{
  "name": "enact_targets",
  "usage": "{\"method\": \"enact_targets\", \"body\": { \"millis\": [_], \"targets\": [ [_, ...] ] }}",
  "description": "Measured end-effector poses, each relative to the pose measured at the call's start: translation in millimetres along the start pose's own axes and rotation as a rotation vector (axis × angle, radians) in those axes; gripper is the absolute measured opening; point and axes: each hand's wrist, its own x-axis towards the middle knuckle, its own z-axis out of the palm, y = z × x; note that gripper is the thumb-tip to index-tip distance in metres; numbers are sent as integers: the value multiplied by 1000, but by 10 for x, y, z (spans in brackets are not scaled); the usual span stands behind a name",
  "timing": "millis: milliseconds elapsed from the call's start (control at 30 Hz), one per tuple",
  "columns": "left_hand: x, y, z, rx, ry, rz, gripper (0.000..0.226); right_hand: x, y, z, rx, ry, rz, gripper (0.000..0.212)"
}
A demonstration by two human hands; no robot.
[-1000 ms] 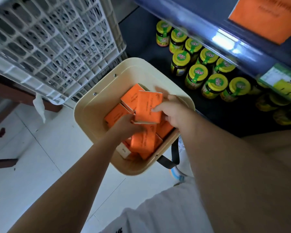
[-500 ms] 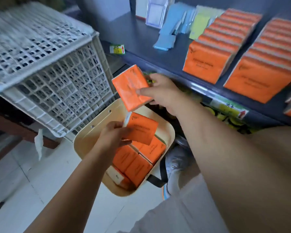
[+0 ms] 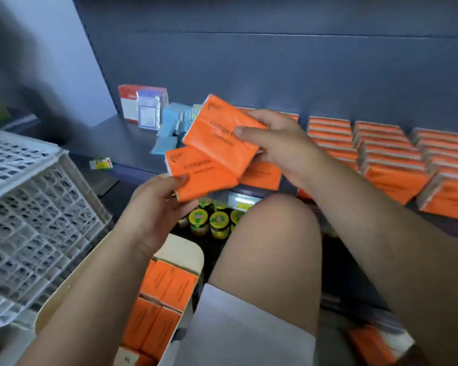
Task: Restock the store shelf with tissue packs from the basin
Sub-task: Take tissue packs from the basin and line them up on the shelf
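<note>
Basin [image 3: 177, 253] mostly hidden under left arm; spare packs [image 3: 167, 289] inside blurred. White crate [image 3: 32, 207] far left, cut off. Left hand [image 3: 154, 215] pinches lower tissue pack [image 3: 198, 175] at its near corner, thumb on top. Right hand [image 3: 278, 143] clamps upper tissue pack [image 3: 220, 133], overlapping the lower one. Both raised before shelf [image 3: 111, 136]. Knee blocks jars [image 3: 209, 220]. Orange stacks [image 3: 394, 159] fill shelf right.

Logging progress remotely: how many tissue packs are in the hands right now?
2. One upper pack held by the right hand, one lower pack held by the left hand, overlapping in front of the shelf. A further pack behind them cannot be ruled out.
</note>
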Motion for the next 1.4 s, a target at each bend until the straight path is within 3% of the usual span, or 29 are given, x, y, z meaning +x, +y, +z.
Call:
{"method": "enact_targets", "body": {
  "millis": [200,367,533,667,933,1067,1167,1400],
  "targets": [
    [-13,13,740,48,-198,30,45,-642,-69,-1046,-17,203,22,25],
    [-62,-105,1416,256,-374,188,74,-1120,112,-1671,-7,347,30,32],
    [-21,-216,2071,353,-462,150,51,-1405,93,-2154,72,438,82,7],
    [9,-315,2549,386,-457,177,41,-1555,-66,-2496,82,540,92,14],
    [78,-678,3161,535,-446,399,20,-1817,-112,-2941,70,730,79,9],
    [56,-842,3292,668,-480,490,40,-1924,-33,-3074,105,781,83,12],
    [107,-923,3360,811,-495,557,39,-1985,55,-3135,161,801,94,7],
    [298,-1095,3362,1128,-454,868,40,-1984,238,-3261,136,836,146,19]
  ]
}}
